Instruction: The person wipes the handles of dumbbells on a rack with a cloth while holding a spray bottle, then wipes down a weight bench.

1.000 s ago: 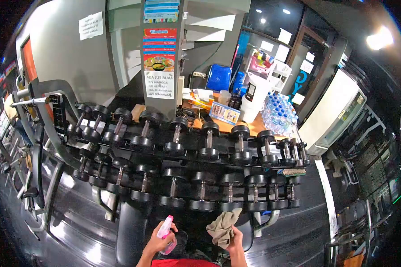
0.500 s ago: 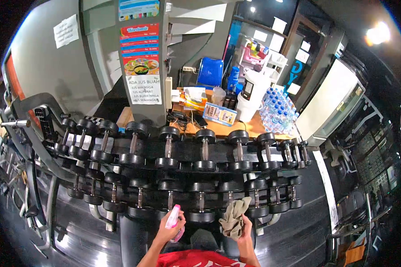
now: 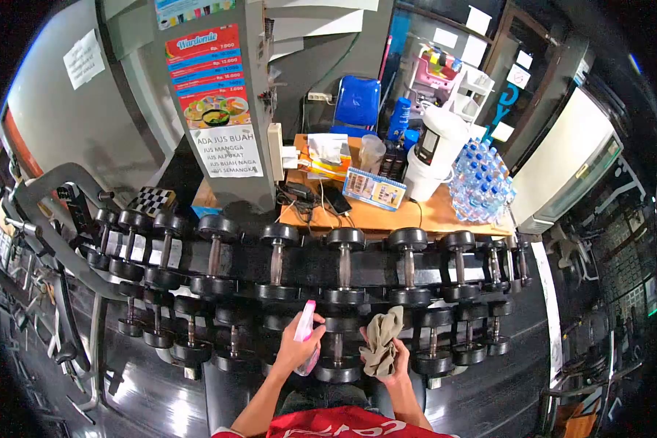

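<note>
My left hand (image 3: 297, 346) is wrapped round a pink and white spray bottle (image 3: 305, 325), held upright in front of the lower row of dumbbells. In my right hand (image 3: 396, 363) is a crumpled grey-brown cloth (image 3: 382, 342), bunched up and partly covering the fingers. Just beyond both hands stand black dumbbells with metal handles, among them a lower-row dumbbell (image 3: 337, 349) between the hands. An upper-row dumbbell (image 3: 345, 265) sits above it. The cloth and the bottle hide parts of the lower row.
Behind the dumbbell rack, a wooden desk (image 3: 299, 212) carries a desk calendar (image 3: 373, 188), a white bucket (image 3: 425, 179) and several water bottles (image 3: 482, 182). A blue chair (image 3: 357, 104) is farther back. At left stands a gym machine (image 3: 62, 186); at right, a white fridge (image 3: 562, 160).
Both hands have risen and come closer to the dumbbells, the left one also shifting right. The bottle and cloth moved with them. The view has moved nearer to the rack and desk.
</note>
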`<move>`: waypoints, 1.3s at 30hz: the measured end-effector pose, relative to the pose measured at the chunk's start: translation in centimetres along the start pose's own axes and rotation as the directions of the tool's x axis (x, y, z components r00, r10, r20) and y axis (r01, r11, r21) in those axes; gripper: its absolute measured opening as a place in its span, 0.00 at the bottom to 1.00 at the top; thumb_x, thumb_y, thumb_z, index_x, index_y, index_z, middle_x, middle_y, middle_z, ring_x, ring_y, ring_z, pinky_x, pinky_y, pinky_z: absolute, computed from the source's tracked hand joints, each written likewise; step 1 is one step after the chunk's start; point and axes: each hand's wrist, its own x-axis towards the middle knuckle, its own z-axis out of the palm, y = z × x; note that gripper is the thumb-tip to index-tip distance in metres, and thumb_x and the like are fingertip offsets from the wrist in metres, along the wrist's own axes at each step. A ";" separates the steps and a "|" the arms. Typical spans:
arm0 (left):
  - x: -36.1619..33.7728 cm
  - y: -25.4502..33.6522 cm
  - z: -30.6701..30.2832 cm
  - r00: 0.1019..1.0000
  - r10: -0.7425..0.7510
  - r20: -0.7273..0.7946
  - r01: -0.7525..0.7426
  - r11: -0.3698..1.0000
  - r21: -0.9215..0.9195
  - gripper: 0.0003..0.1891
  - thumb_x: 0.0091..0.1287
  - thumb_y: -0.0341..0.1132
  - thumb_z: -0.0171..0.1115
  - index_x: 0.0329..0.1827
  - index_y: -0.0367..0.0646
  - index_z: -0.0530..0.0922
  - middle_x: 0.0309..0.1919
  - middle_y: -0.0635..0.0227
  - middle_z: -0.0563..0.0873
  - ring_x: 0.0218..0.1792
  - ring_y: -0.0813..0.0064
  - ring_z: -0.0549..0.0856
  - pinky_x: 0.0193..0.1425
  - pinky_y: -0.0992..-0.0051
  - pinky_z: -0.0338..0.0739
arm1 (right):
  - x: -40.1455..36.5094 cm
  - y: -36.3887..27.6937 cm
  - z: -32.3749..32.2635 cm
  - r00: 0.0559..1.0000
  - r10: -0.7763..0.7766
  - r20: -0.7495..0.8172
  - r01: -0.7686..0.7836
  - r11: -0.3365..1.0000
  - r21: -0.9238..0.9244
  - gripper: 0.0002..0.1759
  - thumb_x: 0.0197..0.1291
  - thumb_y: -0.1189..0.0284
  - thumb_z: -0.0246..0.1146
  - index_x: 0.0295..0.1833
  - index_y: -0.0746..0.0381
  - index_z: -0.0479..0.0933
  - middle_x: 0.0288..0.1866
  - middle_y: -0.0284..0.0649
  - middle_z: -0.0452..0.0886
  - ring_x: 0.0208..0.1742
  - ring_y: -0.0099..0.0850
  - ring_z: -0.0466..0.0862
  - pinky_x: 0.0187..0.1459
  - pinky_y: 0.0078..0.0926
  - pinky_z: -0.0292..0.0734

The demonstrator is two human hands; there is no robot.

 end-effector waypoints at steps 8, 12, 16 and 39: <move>12.0 0.1 2.6 1.000 -0.017 -0.006 0.018 0.998 0.061 0.10 0.65 0.34 0.65 0.42 0.40 0.75 0.22 0.72 0.78 0.18 0.83 0.78 0.22 0.77 0.73 | 6.0 -5.6 0.4 0.947 -0.060 -0.317 0.059 0.998 -0.012 0.23 0.62 0.57 0.54 0.58 0.57 0.73 0.51 0.44 0.81 0.48 0.50 0.81 0.45 0.54 0.77; 17.0 -0.9 3.4 0.993 -0.116 0.027 0.112 0.986 0.127 0.11 0.65 0.38 0.64 0.41 0.41 0.75 0.19 0.72 0.78 0.16 0.82 0.78 0.21 0.77 0.73 | 9.2 -7.8 -1.5 0.947 -0.035 -0.320 0.064 0.995 0.080 0.24 0.62 0.58 0.54 0.60 0.59 0.72 0.52 0.47 0.80 0.50 0.54 0.79 0.49 0.53 0.76; 20.4 -1.9 4.0 0.974 -0.212 0.082 0.197 0.967 0.160 0.10 0.65 0.37 0.63 0.39 0.40 0.75 0.19 0.72 0.79 0.16 0.81 0.79 0.21 0.77 0.73 | 11.7 -9.3 -2.0 0.943 0.003 -0.333 0.016 0.998 0.055 0.24 0.63 0.60 0.54 0.61 0.59 0.71 0.54 0.46 0.79 0.53 0.52 0.78 0.54 0.55 0.74; 13.4 -5.3 5.7 0.955 -0.272 0.117 0.209 0.900 0.383 0.21 0.61 0.40 0.66 0.51 0.36 0.76 0.37 0.54 0.83 0.37 0.61 0.84 0.44 0.66 0.77 | 33.6 -1.9 9.1 0.818 0.401 0.412 0.399 -0.912 0.095 0.13 0.50 0.68 0.61 0.42 0.55 0.82 0.44 0.36 0.79 0.51 0.37 0.76 0.55 0.42 0.66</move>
